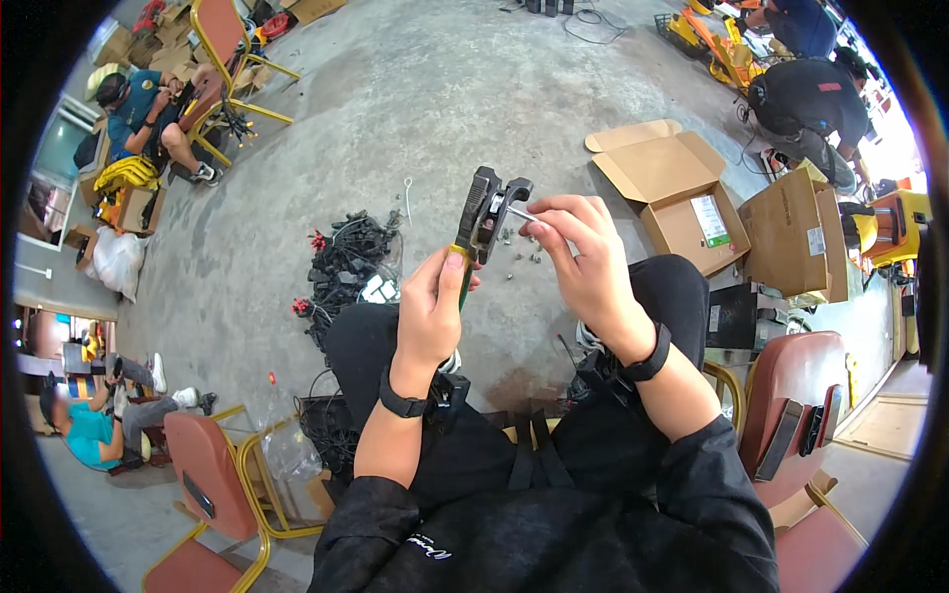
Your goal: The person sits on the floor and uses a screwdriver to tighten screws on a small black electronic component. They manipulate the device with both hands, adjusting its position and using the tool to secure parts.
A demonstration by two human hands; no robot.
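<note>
Fingers of the left hand (432, 301) grasp a black-headed tool (473, 210); the right hand (590, 252) pinches a thin rod (523, 214) at its head. From afar I judge work underway, what remains unclear. Right of the tool lies an open carton (652, 170).

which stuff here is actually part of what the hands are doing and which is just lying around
In use:
- black-headed tool, in left hand
- thin metal rod, in right hand

Apparently just lying about:
- black cable heap
- open cardboard box
- small floor pieces, perhaps related
</note>
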